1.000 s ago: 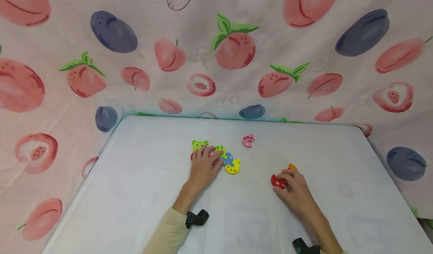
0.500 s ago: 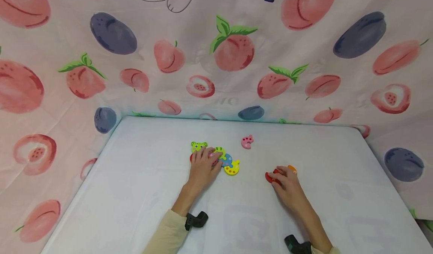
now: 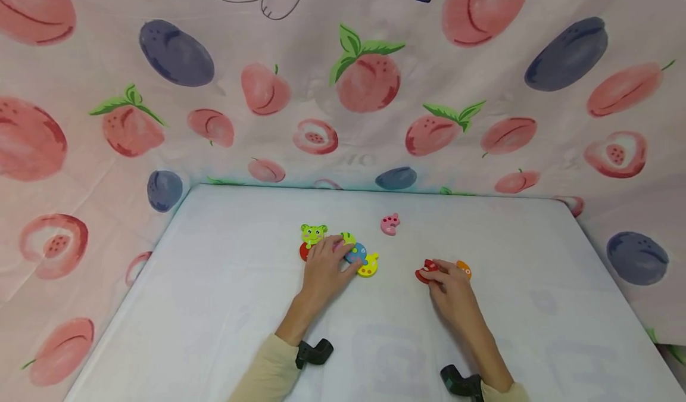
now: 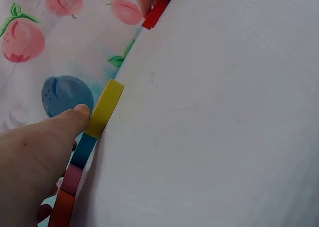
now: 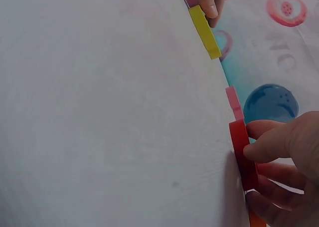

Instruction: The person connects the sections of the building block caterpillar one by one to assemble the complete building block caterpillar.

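In the head view, my left hand (image 3: 326, 268) rests over a joined row of flat puzzle pieces, fingers spread. A green animal-face piece (image 3: 313, 233) and a red piece (image 3: 304, 252) show at its left. To its right lie a striped green piece (image 3: 348, 239), a blue piece (image 3: 356, 253) and a yellow spotted piece (image 3: 368, 267). The left wrist view has the thumb at the side of the yellow piece (image 4: 106, 107). My right hand (image 3: 454, 289) pinches a red puzzle piece (image 3: 426, 271) low over the table; the right wrist view shows thumb and fingers on its edge.
An orange piece (image 3: 464, 269) lies just behind the right hand, partly hidden. A pink spotted piece (image 3: 390, 224) lies farther back between the hands. The white table (image 3: 241, 307) meets a fruit-patterned cloth (image 3: 241, 116) at its back edge.
My right hand has moved left with the red piece, away from the orange one. My left hand has shifted slightly, its thumb nearer the yellow piece, uncovering more of the green face and red piece.
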The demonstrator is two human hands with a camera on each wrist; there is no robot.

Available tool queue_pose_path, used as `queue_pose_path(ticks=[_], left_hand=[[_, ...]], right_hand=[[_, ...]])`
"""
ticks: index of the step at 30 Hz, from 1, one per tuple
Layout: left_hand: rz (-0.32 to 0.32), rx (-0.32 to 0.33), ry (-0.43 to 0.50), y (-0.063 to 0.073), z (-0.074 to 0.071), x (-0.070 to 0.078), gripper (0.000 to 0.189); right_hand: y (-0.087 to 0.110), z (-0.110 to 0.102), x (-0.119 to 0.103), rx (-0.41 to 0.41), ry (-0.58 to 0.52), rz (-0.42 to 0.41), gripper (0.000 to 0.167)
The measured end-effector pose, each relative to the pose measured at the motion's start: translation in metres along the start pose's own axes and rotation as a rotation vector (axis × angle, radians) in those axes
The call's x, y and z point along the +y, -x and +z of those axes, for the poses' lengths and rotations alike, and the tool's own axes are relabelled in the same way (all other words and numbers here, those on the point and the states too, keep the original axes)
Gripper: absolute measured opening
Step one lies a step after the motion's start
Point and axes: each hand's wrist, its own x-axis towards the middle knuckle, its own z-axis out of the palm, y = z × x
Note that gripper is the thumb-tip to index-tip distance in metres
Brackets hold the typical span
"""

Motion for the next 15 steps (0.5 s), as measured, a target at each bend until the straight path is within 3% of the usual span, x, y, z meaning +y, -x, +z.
queue_pose_path(ticks=[9, 15], left_hand=[[-0.017, -0.034, -0.058, 0.0001, 0.0012, 0.0016, 0.058], [-0.069, -0.117, -0.120, 0.0003, 0.0012, 0.0081, 0.068]], right_hand=[[-0.0045, 0.0032, -0.0026, -0.044, -0.030, 0.078, 0.023], [-0.0066, 0.0068, -0.0059, -0.077, -0.033, 0.146, 0.024]])
